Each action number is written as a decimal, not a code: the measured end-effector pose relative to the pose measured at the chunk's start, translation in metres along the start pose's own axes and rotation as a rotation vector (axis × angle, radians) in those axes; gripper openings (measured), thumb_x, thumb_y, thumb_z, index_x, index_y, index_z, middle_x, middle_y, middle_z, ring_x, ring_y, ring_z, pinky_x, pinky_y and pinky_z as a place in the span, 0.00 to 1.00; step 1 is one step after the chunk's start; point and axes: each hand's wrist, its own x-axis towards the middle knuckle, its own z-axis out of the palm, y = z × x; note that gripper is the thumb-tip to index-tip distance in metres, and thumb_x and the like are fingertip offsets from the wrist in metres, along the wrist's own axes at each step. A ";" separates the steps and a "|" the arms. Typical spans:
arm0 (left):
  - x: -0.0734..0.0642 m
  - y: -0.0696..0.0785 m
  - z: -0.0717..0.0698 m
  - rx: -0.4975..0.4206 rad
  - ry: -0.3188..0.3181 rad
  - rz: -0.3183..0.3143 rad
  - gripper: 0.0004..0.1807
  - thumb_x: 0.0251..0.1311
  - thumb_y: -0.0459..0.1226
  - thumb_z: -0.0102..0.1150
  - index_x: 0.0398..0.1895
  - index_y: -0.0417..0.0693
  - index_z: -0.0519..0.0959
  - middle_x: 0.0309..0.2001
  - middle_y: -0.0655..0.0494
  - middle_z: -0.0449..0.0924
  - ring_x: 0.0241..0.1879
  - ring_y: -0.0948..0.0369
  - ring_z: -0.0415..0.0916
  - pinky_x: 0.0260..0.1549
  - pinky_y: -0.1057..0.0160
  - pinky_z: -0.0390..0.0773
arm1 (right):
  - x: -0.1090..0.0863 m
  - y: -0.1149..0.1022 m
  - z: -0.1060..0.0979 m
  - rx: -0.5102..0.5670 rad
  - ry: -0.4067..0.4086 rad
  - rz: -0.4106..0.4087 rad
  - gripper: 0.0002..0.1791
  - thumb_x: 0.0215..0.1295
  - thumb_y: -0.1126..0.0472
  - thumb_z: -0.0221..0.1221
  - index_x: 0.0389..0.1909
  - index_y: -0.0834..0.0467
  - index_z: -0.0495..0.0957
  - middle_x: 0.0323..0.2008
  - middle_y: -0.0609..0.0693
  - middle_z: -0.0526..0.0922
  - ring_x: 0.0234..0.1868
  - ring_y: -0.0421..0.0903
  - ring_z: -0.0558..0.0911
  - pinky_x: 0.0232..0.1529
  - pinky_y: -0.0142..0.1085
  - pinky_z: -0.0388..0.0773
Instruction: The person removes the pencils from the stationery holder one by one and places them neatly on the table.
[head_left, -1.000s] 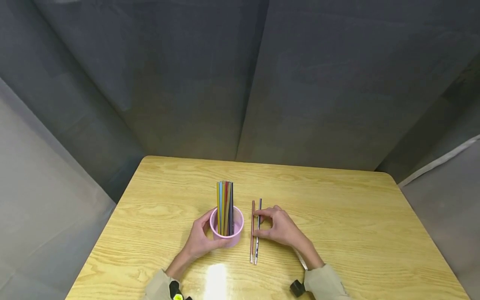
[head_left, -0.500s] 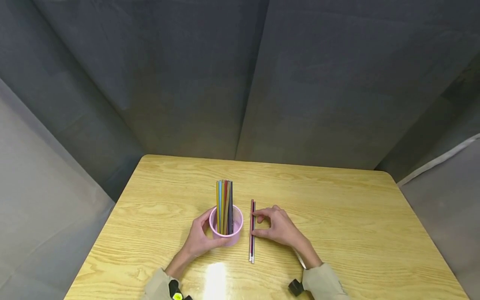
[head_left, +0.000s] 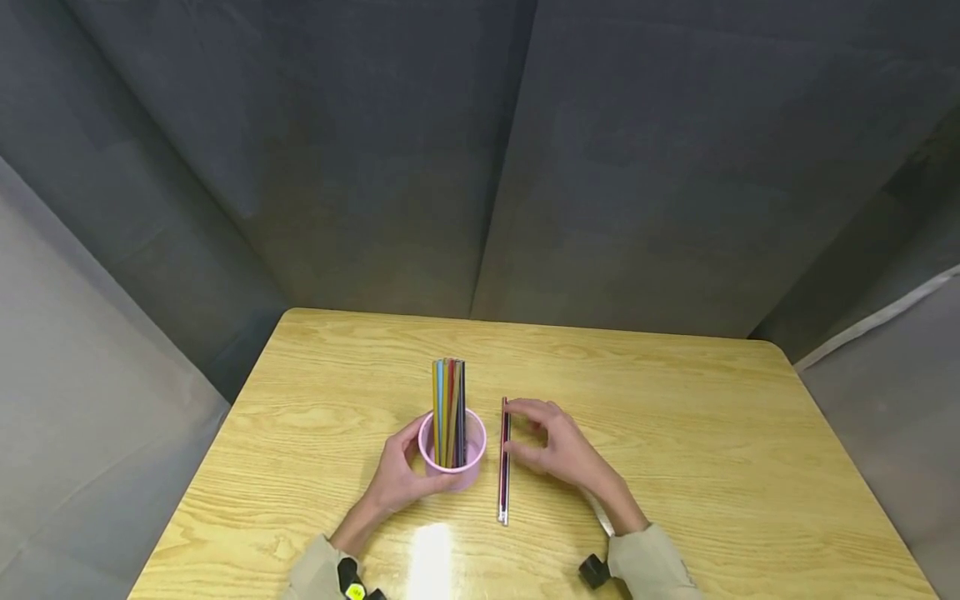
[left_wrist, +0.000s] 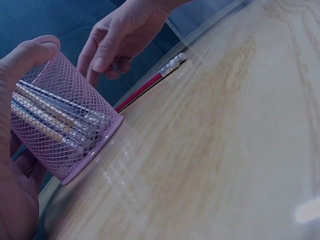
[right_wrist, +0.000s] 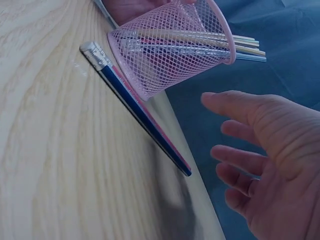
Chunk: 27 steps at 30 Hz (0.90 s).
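My left hand (head_left: 397, 479) grips a pink mesh pencil cup (head_left: 478, 454), thumb on its near side and fingers round the far left. Several pencils (head_left: 448, 408) in yellow, light blue, red and dark colours stand in the cup, their eraser ends down inside the mesh. To the right of the cup, a red pencil (head_left: 502, 467) and a dark blue pencil (right_wrist: 142, 115) lie side by side on the table, white erasers toward me. Above their far half hovers my right hand (head_left: 558, 450), fingers loosely bent and apart from the pencils in the right wrist view.
The wooden table (head_left: 675, 433) has a light glare near its front edge. Dark grey curtains (head_left: 480, 167) hang behind it, and lighter grey cloth (head_left: 82, 400) covers the left side. Each wrist wears a strap with a black device (head_left: 595, 572).
The dark pencil has slid left against the red one under my right fingers. Since then my right hand has lifted off and shifted slightly away from me. The left hand stays on the cup.
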 end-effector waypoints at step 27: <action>-0.003 0.002 -0.003 0.006 0.001 0.014 0.48 0.43 0.26 0.80 0.73 0.35 0.70 0.63 0.35 0.79 0.60 0.53 0.80 0.64 0.61 0.79 | 0.020 -0.045 -0.004 0.196 -0.026 -0.180 0.28 0.69 0.60 0.68 0.69 0.49 0.78 0.71 0.46 0.77 0.65 0.46 0.77 0.66 0.49 0.70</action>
